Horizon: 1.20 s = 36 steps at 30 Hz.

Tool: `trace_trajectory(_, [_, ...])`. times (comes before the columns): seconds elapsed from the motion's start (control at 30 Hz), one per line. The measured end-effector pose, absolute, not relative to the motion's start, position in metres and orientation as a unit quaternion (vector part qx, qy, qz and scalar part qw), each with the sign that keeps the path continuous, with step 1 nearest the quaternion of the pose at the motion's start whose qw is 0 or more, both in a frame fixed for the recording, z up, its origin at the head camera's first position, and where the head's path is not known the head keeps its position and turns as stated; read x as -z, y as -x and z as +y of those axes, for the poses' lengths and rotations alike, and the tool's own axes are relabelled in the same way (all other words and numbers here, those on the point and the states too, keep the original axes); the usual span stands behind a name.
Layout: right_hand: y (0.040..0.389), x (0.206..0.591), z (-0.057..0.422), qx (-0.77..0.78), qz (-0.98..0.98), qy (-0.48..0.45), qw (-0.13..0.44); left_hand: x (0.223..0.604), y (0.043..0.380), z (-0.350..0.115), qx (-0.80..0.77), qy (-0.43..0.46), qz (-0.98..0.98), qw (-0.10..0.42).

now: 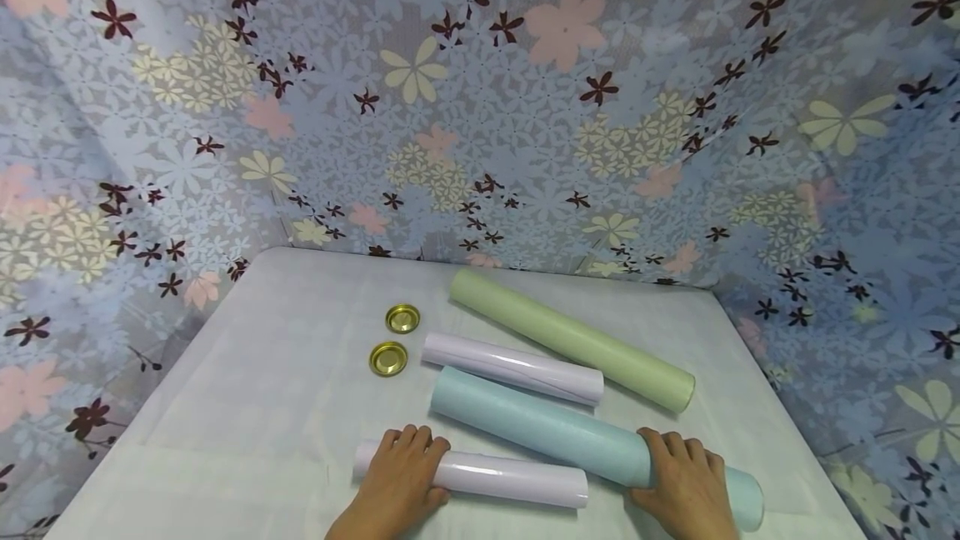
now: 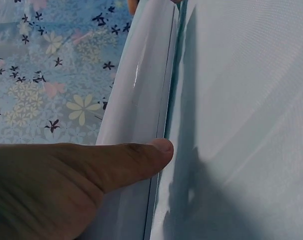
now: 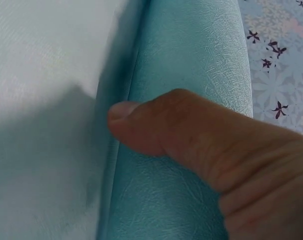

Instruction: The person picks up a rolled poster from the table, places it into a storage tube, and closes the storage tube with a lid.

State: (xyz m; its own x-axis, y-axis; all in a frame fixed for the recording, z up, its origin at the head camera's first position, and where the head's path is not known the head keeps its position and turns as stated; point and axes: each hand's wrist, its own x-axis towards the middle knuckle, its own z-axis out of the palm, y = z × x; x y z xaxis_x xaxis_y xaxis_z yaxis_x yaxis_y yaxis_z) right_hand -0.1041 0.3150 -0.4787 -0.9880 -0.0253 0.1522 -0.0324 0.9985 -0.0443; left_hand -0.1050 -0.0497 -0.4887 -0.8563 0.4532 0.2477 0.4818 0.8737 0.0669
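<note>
My left hand point(image 1: 401, 477) grips a glossy white roll point(image 1: 517, 479) near its left end, at the front of the table. In the left wrist view its thumb point(image 2: 136, 160) lies across the roll, beside the sheet's long edge. My right hand point(image 1: 686, 482) holds a longer light-blue textured roll point(image 1: 540, 423) toward its right end. The right wrist view shows that thumb point(image 3: 161, 122) curled over the blue roll point(image 3: 191, 60) at its seam. Both rolls lie on the table, the blue one slanting just behind the white one. Most of the other fingers are hidden in the wrist views.
A second white roll point(image 1: 513, 367) lies behind the blue one, and a green roll point(image 1: 570, 336) slants behind that. Two small gold dishes point(image 1: 402, 318) sit left of these rolls. The white-covered table point(image 1: 247, 373) meets floral cloth point(image 1: 487, 148) at the back and sides.
</note>
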Motion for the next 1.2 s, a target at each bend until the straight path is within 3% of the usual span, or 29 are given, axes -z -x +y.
trace_trajectory(1.2, [0.102,0.459,0.320,-0.018,-0.993,-0.025,0.116,0.467,0.099,-0.069,0.061,0.239,-0.945,0.215])
